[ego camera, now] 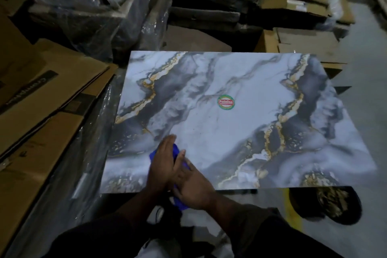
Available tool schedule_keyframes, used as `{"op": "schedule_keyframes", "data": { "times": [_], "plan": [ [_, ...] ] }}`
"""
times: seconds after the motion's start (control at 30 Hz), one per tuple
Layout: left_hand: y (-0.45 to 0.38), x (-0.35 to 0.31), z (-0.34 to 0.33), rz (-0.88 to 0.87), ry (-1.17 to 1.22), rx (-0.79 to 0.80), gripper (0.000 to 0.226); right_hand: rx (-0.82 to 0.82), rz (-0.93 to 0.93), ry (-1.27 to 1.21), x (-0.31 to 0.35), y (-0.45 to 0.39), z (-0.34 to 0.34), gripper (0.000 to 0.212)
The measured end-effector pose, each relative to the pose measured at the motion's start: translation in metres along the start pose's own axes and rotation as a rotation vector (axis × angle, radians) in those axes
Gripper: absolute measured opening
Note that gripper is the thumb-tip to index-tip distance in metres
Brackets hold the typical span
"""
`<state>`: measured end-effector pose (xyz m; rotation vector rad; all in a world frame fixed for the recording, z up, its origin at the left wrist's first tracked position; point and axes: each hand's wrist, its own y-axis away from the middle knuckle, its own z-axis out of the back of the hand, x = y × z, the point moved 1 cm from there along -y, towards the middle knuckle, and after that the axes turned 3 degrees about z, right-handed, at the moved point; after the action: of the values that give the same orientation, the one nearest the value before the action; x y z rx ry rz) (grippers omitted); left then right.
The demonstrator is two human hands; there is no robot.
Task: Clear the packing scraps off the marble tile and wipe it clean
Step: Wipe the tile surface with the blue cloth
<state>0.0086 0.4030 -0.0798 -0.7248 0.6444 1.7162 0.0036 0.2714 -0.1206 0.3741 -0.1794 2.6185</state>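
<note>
The marble tile, white and grey with gold veins, lies flat in front of me, with a round green and red sticker near its middle. Both my hands are at its near left part, on a blue cloth. My left hand lies on the cloth with its fingers straight, pointing away from me. My right hand lies flat across the cloth beside it, its fingers overlapping the left hand. Most of the cloth is hidden under the hands; one end shows below my right palm.
Flattened cardboard boxes lie to the left. Plastic-wrapped stacks and cartons stand behind the tile. A dark round bin holding scraps sits on the floor at the near right corner.
</note>
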Motion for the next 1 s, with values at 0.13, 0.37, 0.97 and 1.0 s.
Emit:
{"op": "schedule_keyframes", "data": {
  "times": [0.13,0.37,0.97,1.0],
  "plan": [
    [0.007,-0.044,-0.05,-0.1,-0.086,0.097,0.055,0.013,-0.212,0.057,-0.056,0.08,0.012,0.068],
    [0.016,-0.118,-0.145,-0.221,-0.118,0.179,0.057,-0.08,-0.515,0.051,-0.137,0.22,0.052,0.063],
    [0.01,-0.243,-0.284,-0.396,-0.147,0.563,0.066,-0.243,-1.282,-0.035,-0.291,0.431,0.114,0.057],
    [0.009,-0.244,-0.279,-0.391,-0.133,0.563,0.064,-0.237,-1.335,-0.08,-0.296,0.435,0.119,0.056]
  ]
}}
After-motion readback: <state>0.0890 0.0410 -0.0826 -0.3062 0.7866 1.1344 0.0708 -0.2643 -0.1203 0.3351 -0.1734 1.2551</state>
